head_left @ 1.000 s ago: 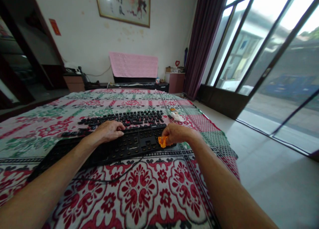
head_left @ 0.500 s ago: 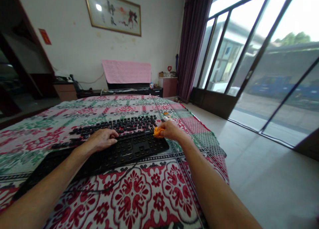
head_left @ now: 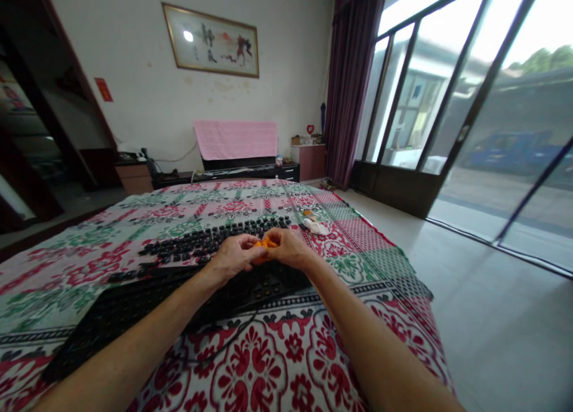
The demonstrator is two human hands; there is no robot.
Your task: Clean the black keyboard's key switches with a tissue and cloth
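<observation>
Both hands meet above a black keyboard [head_left: 143, 298] whose keycaps are off. Between them is a crumpled orange cloth [head_left: 265, 243]. My right hand [head_left: 289, 248] is closed on the cloth from the right. My left hand [head_left: 235, 255] pinches its left side, fingers closed. Part of the cloth is hidden by the fingers. The forearms and hands cover much of the keyboard's middle. Loose black keycaps [head_left: 188, 245] lie in rows just beyond the keyboard.
A patterned red, green and white bedspread [head_left: 250, 364] lies under everything. Right of the keycaps are a crumpled white cloth [head_left: 316, 227] and a small orange-brown item [head_left: 308, 214]. A thin black cable [head_left: 224, 349] runs along the near side of the keyboard.
My right hand has lifted the orange cloth off the keyboard's right end and moved left. My left hand has left the keyboard and taken hold of the cloth too. The view has shifted slightly.
</observation>
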